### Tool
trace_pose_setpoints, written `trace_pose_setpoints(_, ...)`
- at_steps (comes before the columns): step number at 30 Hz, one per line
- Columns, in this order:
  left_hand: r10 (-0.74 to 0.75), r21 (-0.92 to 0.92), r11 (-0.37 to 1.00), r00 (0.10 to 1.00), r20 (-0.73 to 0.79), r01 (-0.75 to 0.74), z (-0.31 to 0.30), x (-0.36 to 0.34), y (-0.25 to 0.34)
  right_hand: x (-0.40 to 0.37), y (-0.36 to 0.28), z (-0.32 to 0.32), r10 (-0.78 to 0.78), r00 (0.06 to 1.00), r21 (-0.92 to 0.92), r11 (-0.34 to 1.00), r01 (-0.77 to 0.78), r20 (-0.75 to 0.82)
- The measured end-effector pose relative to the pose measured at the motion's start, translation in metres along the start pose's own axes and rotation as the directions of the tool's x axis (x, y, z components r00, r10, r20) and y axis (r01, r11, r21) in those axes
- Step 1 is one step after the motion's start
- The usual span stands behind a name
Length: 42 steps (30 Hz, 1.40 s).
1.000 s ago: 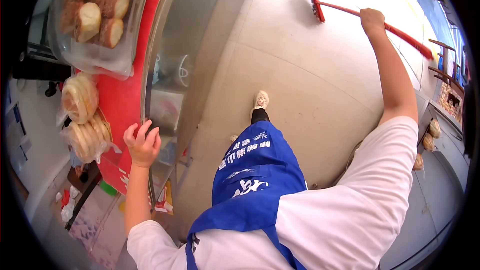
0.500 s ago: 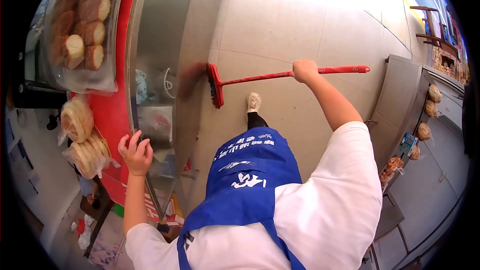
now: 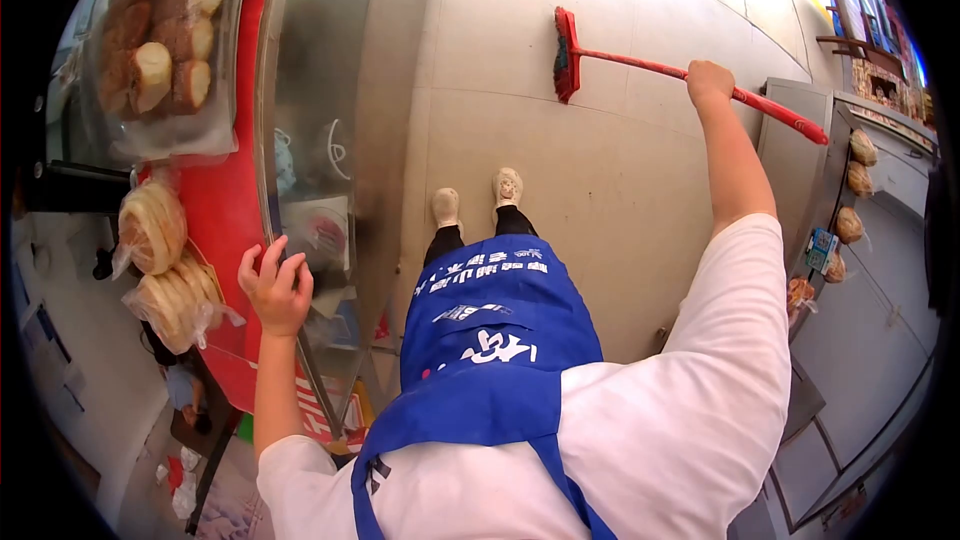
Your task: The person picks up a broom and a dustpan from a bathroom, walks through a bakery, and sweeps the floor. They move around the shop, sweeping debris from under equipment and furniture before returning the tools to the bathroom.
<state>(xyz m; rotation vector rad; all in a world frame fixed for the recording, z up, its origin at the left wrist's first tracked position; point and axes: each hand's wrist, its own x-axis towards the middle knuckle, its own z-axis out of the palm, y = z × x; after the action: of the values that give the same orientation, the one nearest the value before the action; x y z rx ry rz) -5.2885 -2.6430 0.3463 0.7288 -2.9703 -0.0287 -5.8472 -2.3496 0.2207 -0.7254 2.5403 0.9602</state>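
Note:
My right hand [image 3: 710, 83] is wrapped round the red handle of a broom [image 3: 640, 62], out ahead and to the right of my body. The broom's red head with dark bristles [image 3: 566, 55] is at the left end of the handle, over the pale tiled floor [image 3: 500, 120]. My left hand [image 3: 277, 285] has its fingers apart and slightly curled, holding nothing. It hovers by the metal edge of the red-topped counter [image 3: 225, 210], near bagged flat round breads [image 3: 172, 305].
A clear case of browned rolls [image 3: 160, 60] stands on the counter at left. On the right, a grey metal cabinet [image 3: 795, 155] carries several bagged breads [image 3: 848, 225]. Wooden chairs [image 3: 845, 20] stand at the far right. A person [image 3: 185, 390] is at lower left.
My right hand has carried the broom right and farther forward, away from the counter's side. Both my shoes now show. The left hand stays open by the counter edge.

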Motion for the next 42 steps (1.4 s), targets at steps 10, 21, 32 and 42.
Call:
trace_pose_setpoints(10,0.097,-0.025,0.995,0.995,0.008,-0.097,-0.003,-0.009,0.003,-0.374,-0.028,0.261,0.209,0.704,0.643,0.293,-0.708,0.679)
trace_pose_setpoints(21,0.852,-0.345,0.522,0.494,0.172,-0.780,0.017,0.065,0.169,-0.644,-0.236,0.326,-0.565,0.274,-0.473,-0.814,-0.338,0.778)
trace_pose_setpoints(32,0.774,-0.466,0.613,0.368,0.515,-0.638,0.049,0.079,0.223,-0.559,-0.292,0.430,-0.457,0.436,-0.632,-0.569,0.526,0.775)
trace_pose_setpoints(42,0.351,-0.221,0.924,0.463,0.814,-0.312,0.175,0.187,0.057,-0.240,-0.184,0.281,-0.511,0.634,-0.766,-0.607,0.213,0.581)
